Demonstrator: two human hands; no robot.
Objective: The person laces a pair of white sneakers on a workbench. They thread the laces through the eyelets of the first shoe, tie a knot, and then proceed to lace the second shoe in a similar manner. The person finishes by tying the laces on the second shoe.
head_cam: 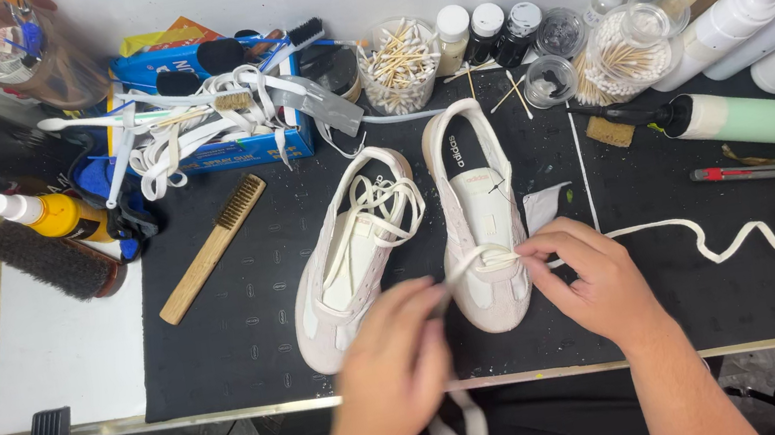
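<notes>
Two pale pink-white sneakers lie on a black mat [225, 351]. The left sneaker [344, 264] has its white lace loosely threaded. The right sneaker [482, 224] has its tongue bare, with a white lace [714, 242] crossing its lowest eyelets and trailing off to the right across the mat. My right hand [593, 274] pinches this lace at the shoe's right side. My left hand [399, 367], blurred, grips the other end of the lace, which hangs down past the table edge.
A wooden brush [210, 247] lies left of the shoes. A blue box [211, 111] of laces and brushes, cups of cotton swabs [398, 64], small jars and several squeeze bottles [757, 115] line the back. A red utility knife [750, 172] lies at right.
</notes>
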